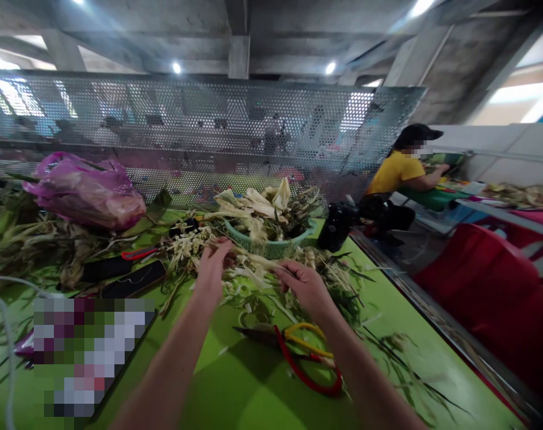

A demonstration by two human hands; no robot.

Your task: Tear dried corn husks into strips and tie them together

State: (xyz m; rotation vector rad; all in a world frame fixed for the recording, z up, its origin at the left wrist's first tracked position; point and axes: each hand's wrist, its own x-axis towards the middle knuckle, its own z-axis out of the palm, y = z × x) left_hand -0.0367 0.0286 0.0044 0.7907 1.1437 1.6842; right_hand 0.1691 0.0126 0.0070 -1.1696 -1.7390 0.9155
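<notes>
A pale dried plant stalk [260, 261] stretches between my two hands above the green tabletop. My left hand [212, 269] is closed on its left end, with frayed, flower-like tufts [188, 248] just beyond the fingers. The other end is pinched between the thumb and fingers of my right hand [303, 283]. Right behind the stalk stands a green plastic basket [271, 248] heaped with dried husks and leaves [264, 209]. Scissors [275, 343] with red and yellow handles lie in front of my right hand, blades pointing left.
Green trimmings [340, 292] lie around my right hand. On the left are a pink plastic bag [87, 191], a red cutter [139, 254], dark flat items [134, 280] and a blurred-out object [96, 352]. A perforated metal screen [199, 137] stands behind. A person in yellow [394, 170] sits right, past red chairs [481, 269].
</notes>
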